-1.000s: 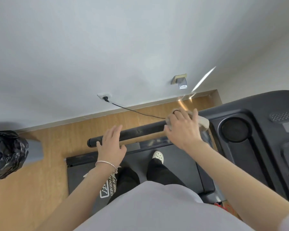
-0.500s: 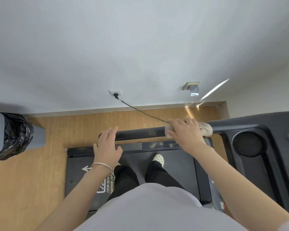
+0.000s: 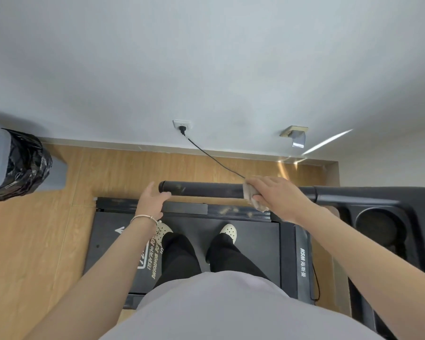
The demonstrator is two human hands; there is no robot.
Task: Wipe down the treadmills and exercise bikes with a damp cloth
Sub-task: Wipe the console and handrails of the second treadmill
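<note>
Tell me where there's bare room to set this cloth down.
Bare wooden floor between the bin and the treadmill; bare belt between the right shoe and the side rail. Crowded: the handrail, with the left hand at its end and the right hand gripping the cloth.

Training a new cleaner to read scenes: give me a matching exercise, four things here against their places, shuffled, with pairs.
Things: 1 cloth; 2 bracelet; 3 bin; 4 plug.
Places: A in the wall socket; B on the left hand's wrist; C far left of the view; D gripped by the right hand on the handrail.
Pairs: 1-D; 2-B; 3-C; 4-A.
</note>
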